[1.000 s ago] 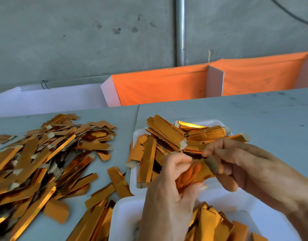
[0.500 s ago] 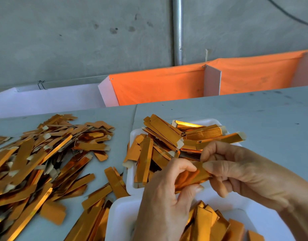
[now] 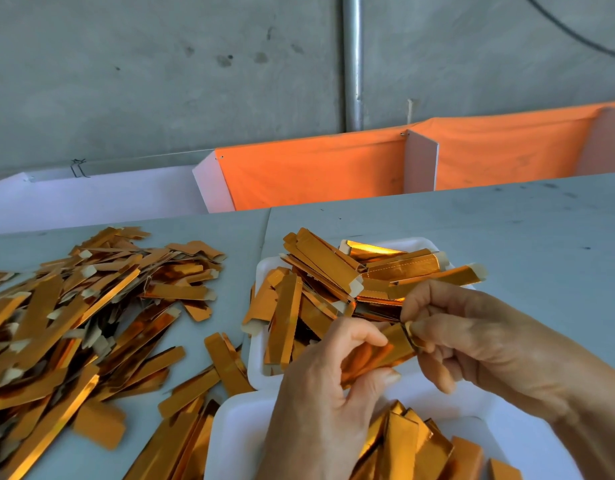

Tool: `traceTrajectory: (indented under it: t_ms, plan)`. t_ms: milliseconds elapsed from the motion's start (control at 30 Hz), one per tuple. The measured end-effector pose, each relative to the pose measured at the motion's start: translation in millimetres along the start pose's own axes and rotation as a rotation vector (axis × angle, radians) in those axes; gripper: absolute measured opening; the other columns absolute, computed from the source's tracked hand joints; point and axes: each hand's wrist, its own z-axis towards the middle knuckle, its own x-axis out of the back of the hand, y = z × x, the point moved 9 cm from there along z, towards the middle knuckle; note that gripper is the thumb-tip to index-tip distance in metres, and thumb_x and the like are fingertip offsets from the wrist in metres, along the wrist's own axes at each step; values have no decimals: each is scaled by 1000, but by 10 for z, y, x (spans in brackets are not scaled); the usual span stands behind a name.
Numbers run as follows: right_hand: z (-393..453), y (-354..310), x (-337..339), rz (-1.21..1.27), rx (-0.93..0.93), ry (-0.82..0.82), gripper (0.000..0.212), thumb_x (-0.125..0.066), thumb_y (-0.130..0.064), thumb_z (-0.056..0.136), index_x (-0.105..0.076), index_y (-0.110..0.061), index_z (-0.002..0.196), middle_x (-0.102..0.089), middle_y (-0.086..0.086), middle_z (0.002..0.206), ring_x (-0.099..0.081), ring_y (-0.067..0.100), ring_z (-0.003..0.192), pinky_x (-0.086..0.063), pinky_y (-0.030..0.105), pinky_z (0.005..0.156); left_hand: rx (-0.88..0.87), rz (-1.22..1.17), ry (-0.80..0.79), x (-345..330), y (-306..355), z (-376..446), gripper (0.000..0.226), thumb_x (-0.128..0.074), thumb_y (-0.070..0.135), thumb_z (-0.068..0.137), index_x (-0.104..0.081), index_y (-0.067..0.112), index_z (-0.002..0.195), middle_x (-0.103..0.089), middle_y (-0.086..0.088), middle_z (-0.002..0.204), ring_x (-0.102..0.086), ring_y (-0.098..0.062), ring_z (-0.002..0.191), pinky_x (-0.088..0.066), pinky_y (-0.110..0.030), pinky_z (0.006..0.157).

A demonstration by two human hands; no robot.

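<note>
One gold foil carton (image 3: 372, 358) sits between our hands, just nearer us than the far foam tray (image 3: 261, 271), its long axis slanting from lower left up to the right. Our left hand (image 3: 320, 410) curls thumb and fingers round its lower body while our right hand (image 3: 489, 344) pinches the upper end flap, so we judge the right better placed to tuck that end. Left of that tray a heap of flat gold blanks (image 3: 74, 323) covers the grey table (image 3: 507, 230), a second tray (image 3: 236, 431) lies nearer us, and we can read no writing anywhere.
</note>
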Motion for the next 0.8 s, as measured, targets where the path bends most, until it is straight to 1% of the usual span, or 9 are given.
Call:
traceTrajectory:
  t_ms: [133, 200, 267, 367, 400, 467, 567, 700, 800]
  plan:
    - [-7, -11, -20, -26, 9, 0, 16, -74, -8, 73, -60, -5, 80, -54, 18, 55, -55, 22, 42, -45, 21, 41, -13, 28, 5, -2, 7, -5, 28, -60, 49, 73, -46, 53, 98, -65, 24, 98, -60, 0, 98, -50, -22, 81]
    - [-8, -18, -32, -44, 13, -6, 16, -75, -9, 73, -61, -5, 80, -56, 18, 55, -56, 22, 43, -46, 22, 42, -26, 47, 11, 6, 10, -7, 28, -58, 50, 74, -45, 52, 98, -65, 22, 99, -60, -3, 98, -51, -27, 82]
    - [-14, -25, -35, -76, 19, -18, 17, -75, -9, 74, -60, -5, 81, -56, 17, 55, -56, 22, 44, -46, 22, 44, -38, 60, 6, 7, 27, -11, 28, -61, 47, 77, -45, 52, 100, -63, 25, 101, -59, -3, 99, -51, -27, 82]
    - [-23, -48, -54, -89, 42, -57, 10, -73, -10, 73, -64, -11, 77, -56, 15, 57, -56, 21, 46, -46, 21, 46, -55, 85, 9, 19, 42, -14, 30, -66, 42, 82, -45, 56, 99, -58, 31, 102, -58, -2, 97, -49, -22, 80]
    - [-31, -56, -66, -60, 49, -81, 8, -72, -12, 73, -65, -12, 77, -55, 14, 59, -56, 21, 47, -46, 21, 47, -56, 76, 11, 26, 46, -15, 31, -67, 42, 81, -46, 56, 98, -59, 31, 100, -58, -2, 97, -49, -21, 79]
    - [-40, -56, -81, 11, 52, -136, 15, -74, -17, 74, -64, -9, 81, -53, 12, 62, -56, 21, 50, -47, 22, 48, -52, 23, 6, 36, 52, -8, 26, -66, 45, 77, -50, 53, 97, -64, 24, 99, -60, -4, 96, -50, -22, 77]
    - [-44, -48, -99, 83, 58, -193, 18, -72, -22, 75, -62, -9, 82, -51, 7, 62, -54, 19, 49, -47, 22, 49, -52, -72, -30, 32, 67, -8, 23, -65, 43, 76, -56, 47, 97, -68, 20, 97, -63, -3, 94, -52, -23, 77]
    - [-32, -21, -119, 162, 52, -221, 30, -81, -26, 71, -67, -7, 90, -46, 4, 57, -49, 14, 43, -44, 20, 46, -48, -154, -70, 26, 88, -14, 23, -67, 40, 77, -58, 45, 98, -70, 18, 94, -65, 0, 89, -49, -11, 73]
    - [-16, -7, -131, 154, 44, -215, 31, -84, -28, 68, -69, -7, 86, -43, 3, 55, -47, 12, 40, -42, 19, 44, -39, -182, -87, 14, 84, -15, 23, -67, 38, 78, -58, 45, 97, -70, 20, 93, -65, 4, 87, -45, -4, 72]
